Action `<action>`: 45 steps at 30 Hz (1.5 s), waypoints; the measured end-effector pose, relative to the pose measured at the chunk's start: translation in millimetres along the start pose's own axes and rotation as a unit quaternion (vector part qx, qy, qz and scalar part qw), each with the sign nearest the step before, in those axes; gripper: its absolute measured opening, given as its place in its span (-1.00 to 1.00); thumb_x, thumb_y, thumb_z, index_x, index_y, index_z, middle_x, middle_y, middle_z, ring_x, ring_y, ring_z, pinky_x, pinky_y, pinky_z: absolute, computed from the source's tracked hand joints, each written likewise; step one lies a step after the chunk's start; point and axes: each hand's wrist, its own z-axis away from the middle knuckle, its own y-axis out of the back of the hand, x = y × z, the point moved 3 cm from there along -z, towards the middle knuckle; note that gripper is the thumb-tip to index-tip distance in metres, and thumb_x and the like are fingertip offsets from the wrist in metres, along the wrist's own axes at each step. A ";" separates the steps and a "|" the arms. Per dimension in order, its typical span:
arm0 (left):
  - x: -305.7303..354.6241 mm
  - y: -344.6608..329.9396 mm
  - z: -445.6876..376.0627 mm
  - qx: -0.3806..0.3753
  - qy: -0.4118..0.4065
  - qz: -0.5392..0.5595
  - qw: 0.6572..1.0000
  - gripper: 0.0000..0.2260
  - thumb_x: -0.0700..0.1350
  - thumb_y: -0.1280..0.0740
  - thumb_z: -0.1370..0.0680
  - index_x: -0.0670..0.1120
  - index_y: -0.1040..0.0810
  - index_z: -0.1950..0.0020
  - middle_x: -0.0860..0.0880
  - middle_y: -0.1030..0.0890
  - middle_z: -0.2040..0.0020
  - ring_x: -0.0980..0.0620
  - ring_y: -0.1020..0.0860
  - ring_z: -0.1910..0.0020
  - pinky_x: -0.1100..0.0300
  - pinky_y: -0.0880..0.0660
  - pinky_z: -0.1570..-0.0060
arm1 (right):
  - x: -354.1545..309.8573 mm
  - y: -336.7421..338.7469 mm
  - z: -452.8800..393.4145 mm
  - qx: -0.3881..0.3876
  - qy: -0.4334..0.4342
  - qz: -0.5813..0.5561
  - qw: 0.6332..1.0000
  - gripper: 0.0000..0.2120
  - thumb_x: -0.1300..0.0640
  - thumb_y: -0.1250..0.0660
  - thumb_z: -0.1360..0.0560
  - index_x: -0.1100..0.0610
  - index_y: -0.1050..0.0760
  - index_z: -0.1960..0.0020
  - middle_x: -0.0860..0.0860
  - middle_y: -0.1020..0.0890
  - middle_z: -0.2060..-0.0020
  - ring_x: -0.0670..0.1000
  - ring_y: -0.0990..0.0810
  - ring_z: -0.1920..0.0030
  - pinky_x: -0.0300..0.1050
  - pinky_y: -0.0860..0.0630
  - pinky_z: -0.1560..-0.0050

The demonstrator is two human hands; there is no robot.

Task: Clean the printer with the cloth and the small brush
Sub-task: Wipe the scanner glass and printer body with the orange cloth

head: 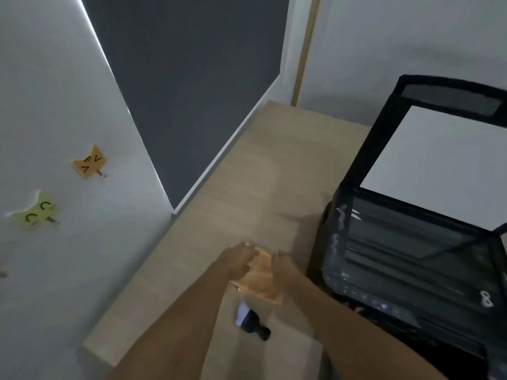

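Printer (417, 242) sits at the table's (274, 165) right edge, lid up, white pad facing me, control panel along its near side; bulky and rigid, so I'd guess it stays put while wiped; cloth (259, 278) lies just left of it, orange, soft, floppy, long axis running away from me; left hand (238, 260) and right hand (284, 270) both press its sides, fingers loosely curled on it; small brush (251, 320) nearer the front edge, bristles pointing away-left, handle toward me; light, grab by handle.
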 end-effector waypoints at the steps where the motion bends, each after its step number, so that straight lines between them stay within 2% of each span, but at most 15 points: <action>1: -2.7 -6.2 -1.4 -0.015 -0.011 0.004 1.000 -0.50 -0.19 -0.23 -0.57 -0.04 -0.23 -0.52 -0.05 -0.14 -0.58 -0.07 -0.13 -0.55 -0.06 -0.25 -0.43 | 1.1 -11.2 -2.3 -0.002 -0.022 -0.033 0.999 -0.55 0.17 -0.12 -0.60 0.32 -0.18 -0.44 0.28 -0.23 -0.45 0.23 -0.17 -0.47 -0.05 -0.20 -0.40; 8: -35.3 -49.9 -15.4 0.026 -0.066 -0.035 0.997 -0.38 -0.02 -0.37 -0.49 0.06 -0.24 -0.52 0.07 -0.11 -0.59 -0.02 -0.03 -0.59 0.09 -0.18 -0.41 | 11.5 -64.7 1.9 0.049 -0.063 -0.052 0.995 -0.25 -0.05 -0.16 -0.59 0.24 0.20 -0.54 0.14 0.13 -0.56 0.14 0.14 -0.56 0.00 -0.06 -0.53; 13: -37.1 -51.6 -8.0 0.110 -0.088 0.050 0.989 -0.56 -0.06 -0.42 -0.46 -0.04 -0.53 -0.34 -0.01 -0.39 -0.47 -0.05 -0.19 -0.55 0.19 -0.21 -0.43 | 14.5 -72.5 4.4 0.078 -0.041 -0.083 0.993 -0.33 -0.04 -0.13 -0.61 0.19 0.10 -0.55 0.08 0.08 -0.57 0.07 0.14 -0.57 -0.13 0.07 -0.53; 16: -29.7 -54.6 2.4 0.135 -0.036 0.171 0.975 -0.67 -0.20 -0.44 -0.45 -0.15 -0.63 -0.21 -0.11 -0.48 -0.40 -0.04 -0.35 -0.47 0.21 -0.37 -0.37 | 13.1 -75.8 14.0 0.085 -0.044 -0.092 0.991 -0.48 0.02 -0.11 -0.62 0.16 -0.10 -0.52 0.04 -0.08 -0.55 0.03 -0.01 -0.55 -0.19 -0.04 -0.49; 19: -22.9 -53.7 10.2 0.108 -0.003 0.197 0.974 -0.71 -0.23 -0.33 -0.53 -0.23 -0.59 -0.24 -0.19 -0.46 -0.40 -0.01 -0.46 -0.35 0.33 -0.42 -0.26 | 11.9 -71.5 25.3 0.182 -0.026 -0.067 0.981 -0.69 0.11 -0.37 -0.47 0.07 -0.54 -0.22 0.03 -0.52 -0.28 0.07 -0.42 -0.30 -0.23 -0.38 -0.28; 22: -20.4 -42.3 13.3 0.070 -0.003 0.204 0.977 -0.74 -0.33 -0.37 -0.44 -0.22 -0.66 -0.11 -0.18 -0.56 -0.28 -0.07 -0.50 -0.30 0.26 -0.44 -0.18 | 12.0 -71.2 34.6 0.139 -0.015 -0.142 0.980 -0.74 0.23 -0.19 -0.54 0.12 -0.52 -0.18 0.06 -0.53 -0.18 0.07 -0.43 -0.23 -0.12 -0.39 -0.20; 25: -23.1 -20.6 23.9 0.038 0.001 0.273 0.961 -0.78 -0.31 -0.46 -0.40 -0.22 -0.68 -0.04 -0.13 -0.61 -0.24 0.06 -0.47 -0.28 0.34 -0.35 -0.14 | 10.1 -59.7 54.6 0.150 0.011 -0.273 0.950 -0.92 0.17 -0.25 -0.51 0.11 -0.48 0.14 0.10 -0.57 0.18 0.03 -0.48 0.16 -0.22 -0.39 0.16; 27: -19.1 -3.4 37.5 -0.016 0.005 0.357 0.934 -0.82 -0.27 -0.48 -0.42 -0.19 -0.66 0.00 -0.11 -0.62 -0.20 0.09 -0.46 -0.23 0.24 -0.38 -0.21 | 12.2 -53.8 76.5 0.164 -0.005 -0.403 0.900 -0.87 0.15 -0.29 -0.49 0.09 -0.43 0.24 -0.01 -0.48 0.36 -0.06 -0.41 0.34 -0.28 -0.29 0.35; 29: -3.0 14.0 55.7 -0.072 -0.022 0.437 0.896 -0.91 -0.24 -0.44 -0.47 -0.14 -0.63 0.04 -0.05 -0.65 0.05 0.11 -0.56 0.04 0.25 -0.49 0.02 | 12.8 -48.1 102.5 0.171 -0.029 -0.543 0.822 -0.79 0.21 -0.29 -0.48 0.02 -0.42 0.31 -0.12 -0.42 0.43 -0.12 -0.37 0.39 -0.30 -0.26 0.40; 33: 37.4 38.8 76.4 -0.079 -0.064 0.505 0.857 -0.98 -0.16 -0.36 -0.54 -0.09 -0.56 0.07 0.05 -0.53 0.25 0.16 -0.48 0.27 0.30 -0.39 0.27 | 5.3 -27.5 138.1 0.127 -0.048 -0.840 0.526 -0.90 0.24 -0.30 -0.52 0.20 -0.60 0.12 0.11 -0.63 0.23 0.05 -0.60 0.16 -0.15 -0.53 0.16; 35: 62.8 46.4 78.5 -0.064 -0.081 0.499 0.860 -0.91 -0.15 -0.41 -0.52 -0.08 -0.55 0.02 0.06 -0.55 0.22 0.14 -0.50 0.26 0.28 -0.42 0.30 | 9.5 -11.1 155.3 0.110 -0.025 -0.883 0.455 -0.83 0.21 -0.34 -0.50 0.32 -0.57 0.00 0.21 -0.69 0.11 0.13 -0.67 0.08 -0.06 -0.62 0.07; 38: 94.5 50.2 79.6 -0.053 -0.089 0.494 0.863 -0.66 -0.19 -0.51 -0.41 -0.04 -0.52 -0.13 0.08 -0.57 0.17 0.15 -0.55 0.22 0.28 -0.50 0.31 | 33.3 9.0 183.6 0.094 -0.029 -0.871 0.481 -0.75 0.30 -0.40 -0.43 0.37 -0.52 -0.09 0.28 -0.66 0.01 0.18 -0.65 0.03 -0.01 -0.60 0.01; 41: 114.0 38.0 77.5 -0.013 -0.056 0.515 0.855 -0.50 -0.18 -0.55 -0.37 0.00 -0.46 -0.24 -0.02 -0.56 -0.01 0.10 -0.57 0.08 0.23 -0.56 0.08 | 77.7 31.1 210.9 0.124 -0.035 -0.834 0.536 -0.80 0.33 -0.41 -0.40 0.28 -0.49 0.00 0.23 -0.58 0.12 0.12 -0.61 0.13 -0.04 -0.56 0.13; 43: 119.6 25.5 72.0 0.060 0.023 0.502 0.862 -0.52 -0.05 -0.46 -0.47 0.03 -0.39 -0.34 -0.12 -0.50 -0.27 0.03 -0.54 -0.14 0.13 -0.51 -0.14 | 115.3 56.1 224.2 0.226 -0.062 -0.768 0.595 -0.85 0.30 -0.41 -0.42 0.22 -0.46 0.07 0.16 -0.56 0.18 0.08 -0.58 0.19 -0.08 -0.54 0.21; 45: 132.9 9.4 67.5 0.017 0.095 0.528 0.844 -0.48 0.11 -0.25 -0.58 0.06 -0.22 -0.50 -0.10 -0.28 -0.52 -0.08 -0.37 -0.43 0.03 -0.37 -0.33 | 149.7 88.8 226.6 0.372 -0.115 -0.621 0.680 -0.84 0.21 -0.41 -0.42 0.13 -0.41 0.17 0.02 -0.56 0.28 -0.06 -0.55 0.27 -0.26 -0.47 0.32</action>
